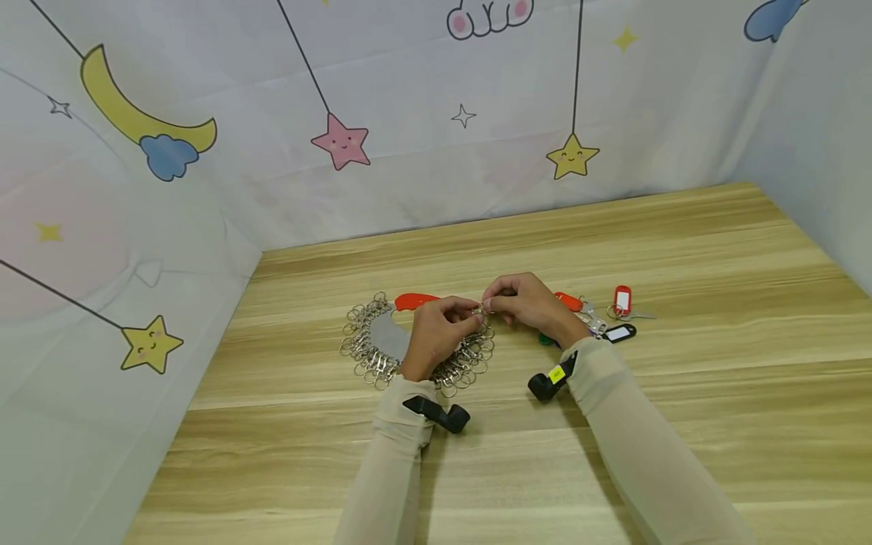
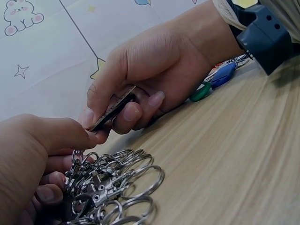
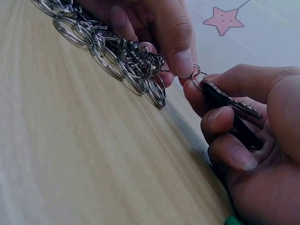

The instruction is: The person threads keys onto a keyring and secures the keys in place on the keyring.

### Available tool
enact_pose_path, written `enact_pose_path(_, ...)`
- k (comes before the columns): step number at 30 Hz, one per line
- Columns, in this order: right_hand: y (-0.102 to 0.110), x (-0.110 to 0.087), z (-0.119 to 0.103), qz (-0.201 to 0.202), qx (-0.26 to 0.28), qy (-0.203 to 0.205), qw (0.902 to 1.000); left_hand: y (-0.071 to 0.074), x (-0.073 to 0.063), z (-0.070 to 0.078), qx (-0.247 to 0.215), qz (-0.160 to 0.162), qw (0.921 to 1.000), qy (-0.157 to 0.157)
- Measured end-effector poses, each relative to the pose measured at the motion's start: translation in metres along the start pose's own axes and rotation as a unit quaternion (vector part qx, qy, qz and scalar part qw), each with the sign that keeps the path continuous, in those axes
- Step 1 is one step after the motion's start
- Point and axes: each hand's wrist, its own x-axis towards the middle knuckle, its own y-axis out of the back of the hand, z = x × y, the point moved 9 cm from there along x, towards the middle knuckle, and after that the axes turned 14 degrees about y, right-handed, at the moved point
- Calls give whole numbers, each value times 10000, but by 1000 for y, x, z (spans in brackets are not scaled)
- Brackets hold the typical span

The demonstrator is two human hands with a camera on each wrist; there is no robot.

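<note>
My left hand (image 1: pixel 436 333) pinches a small metal split ring (image 3: pixel 197 75) between thumb and finger, over the right side of a grey crescent-shaped key holder (image 1: pixel 388 335). Whether this ring hangs from the holder cannot be seen. Many snap hooks with split rings (image 2: pixel 145 180) line the holder's curved edge, and it has a red handle (image 1: pixel 415 300). My right hand (image 1: pixel 534 306) grips a key (image 3: pixel 241 108) together with a black tag (image 3: pixel 246 133), its fingertips close against the left hand's. The right fingers partly cover the key and tag.
Right of my hands lie more keys with tags: a red tag (image 1: pixel 623 300), another red tag (image 1: pixel 568 301), a black tag (image 1: pixel 620 333), a blue tag (image 2: pixel 223 75) and a green tag (image 2: pixel 200 92). A patterned cloth (image 1: pixel 422 174) stands behind the wooden table (image 1: pixel 518 484).
</note>
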Motion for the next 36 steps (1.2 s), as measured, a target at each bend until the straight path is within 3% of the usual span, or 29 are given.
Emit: enact_pose_path(36, -1, 0, -1, -30, 187, 189, 9996, 1, 1, -1, -21, 78, 9999, 82)
